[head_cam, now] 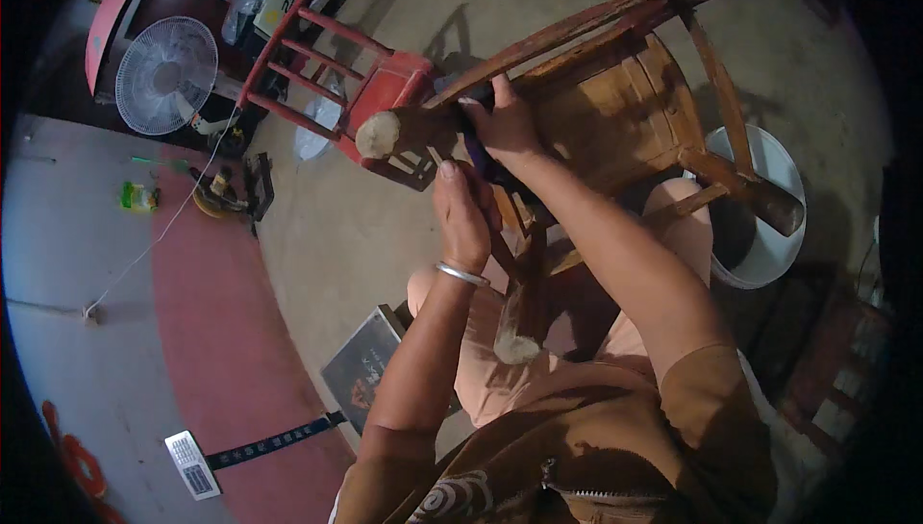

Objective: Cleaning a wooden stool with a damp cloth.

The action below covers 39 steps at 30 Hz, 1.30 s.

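A brown wooden chair [606,102] lies tipped across my lap, its worn leg ends pointing outward. My left hand [464,217], with a silver bangle at the wrist, is curled closed beside one leg. A thin pale strip [435,154] sticks out just above its thumb; what the fingers wrap is hidden. My right hand [508,124] grips the chair's frame near the same leg, with thumb and forefinger spread over the wood. Dark cloth [477,152] lies between the hands, partly covered by them.
A red chair [389,91] stands ahead on the concrete floor [310,235]. A white bucket [782,214] is at the right. To the left are a fan [166,77] with a trailing cord, a disc-shaped tool [213,196] and a platform scale [364,354] with its display [192,464].
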Each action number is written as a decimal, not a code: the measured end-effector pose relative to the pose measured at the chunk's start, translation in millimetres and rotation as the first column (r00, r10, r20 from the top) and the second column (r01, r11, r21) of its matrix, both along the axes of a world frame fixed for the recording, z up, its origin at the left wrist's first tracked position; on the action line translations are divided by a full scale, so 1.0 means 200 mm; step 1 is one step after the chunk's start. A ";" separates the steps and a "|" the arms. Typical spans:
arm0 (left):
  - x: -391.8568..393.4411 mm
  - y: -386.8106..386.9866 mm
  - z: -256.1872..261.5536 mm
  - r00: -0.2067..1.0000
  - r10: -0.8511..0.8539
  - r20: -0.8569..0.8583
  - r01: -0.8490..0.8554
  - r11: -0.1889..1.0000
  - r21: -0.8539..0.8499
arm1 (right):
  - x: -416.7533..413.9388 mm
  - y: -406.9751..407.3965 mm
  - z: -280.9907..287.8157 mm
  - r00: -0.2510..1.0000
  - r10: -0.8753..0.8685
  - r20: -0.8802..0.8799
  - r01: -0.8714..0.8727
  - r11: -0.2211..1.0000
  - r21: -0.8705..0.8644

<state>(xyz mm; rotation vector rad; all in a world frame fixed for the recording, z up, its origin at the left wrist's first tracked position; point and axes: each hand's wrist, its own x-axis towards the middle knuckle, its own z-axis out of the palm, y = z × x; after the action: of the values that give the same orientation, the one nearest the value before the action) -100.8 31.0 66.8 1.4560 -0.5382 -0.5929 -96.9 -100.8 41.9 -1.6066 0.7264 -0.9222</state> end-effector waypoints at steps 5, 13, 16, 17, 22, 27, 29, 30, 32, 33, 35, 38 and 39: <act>0.06 -0.03 -0.02 0.996 0.067 -0.063 -0.069 0.997 -0.018 | -0.10 0.15 0.13 0.800 0.060 0.597 -0.383 0.816 0.433; 0.05 -0.02 -0.01 1.000 0.021 0.000 -0.021 0.999 -0.032 | -0.07 0.15 0.00 0.929 0.079 0.361 -0.084 0.996 -0.001; 0.02 -0.02 -0.02 0.999 -0.018 0.036 0.020 0.998 -0.052 | -0.04 0.10 -0.14 0.967 0.070 0.245 -0.067 0.998 -0.019; 0.02 -0.04 -0.03 0.997 -0.046 0.055 0.049 0.997 -0.059 | -0.04 0.07 -0.19 0.991 0.054 0.123 -0.052 0.998 -0.021; 0.04 -0.03 -0.01 1.000 0.022 0.016 -0.021 0.998 -0.060 | -0.06 0.09 -0.13 0.995 0.094 -0.012 -0.093 0.993 0.070; 0.08 -0.07 -0.05 0.999 0.039 0.035 -0.037 0.997 -0.067 | -0.10 0.01 -0.23 0.991 -0.043 -0.130 0.037 0.998 -0.053; 0.10 -0.07 -0.04 0.998 0.051 -0.032 -0.053 0.997 -0.062 | -0.21 -0.10 -0.30 0.958 -0.284 0.037 0.262 0.919 0.295; 0.11 -0.06 -0.03 0.994 0.064 -0.094 -0.068 0.997 -0.039 | -0.29 -0.16 -0.26 0.911 -0.389 0.135 0.316 0.871 0.375; 0.10 -0.04 -0.02 0.997 0.049 -0.058 -0.052 0.997 -0.059 | -0.45 -0.34 -0.19 0.806 -0.538 0.247 0.400 0.802 0.443; 0.08 -0.04 0.00 1.000 0.018 0.000 -0.018 0.997 -0.072 | -0.50 -0.47 -0.16 0.763 -0.583 0.279 0.446 0.787 0.426; 0.06 -0.03 -0.01 0.999 0.020 -0.025 -0.023 0.996 -0.085 | -0.54 -0.62 -0.08 0.739 -0.558 0.378 0.436 0.824 0.363; 0.01 -0.04 -0.03 1.000 0.003 -0.010 -0.004 0.997 -0.077 | -0.55 -0.85 -0.16 0.747 -0.551 0.373 0.456 0.832 0.315; 0.01 -0.05 -0.06 0.999 -0.003 0.040 0.006 0.997 -0.075 | -0.55 -0.91 -0.21 0.783 -0.558 0.275 0.467 0.820 0.331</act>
<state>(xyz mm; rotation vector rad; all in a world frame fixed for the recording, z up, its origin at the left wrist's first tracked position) -98.9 20.7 55.7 1.3980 -0.5887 -0.5424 -206.2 -282.4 0.8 -0.9776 0.9980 -1.4220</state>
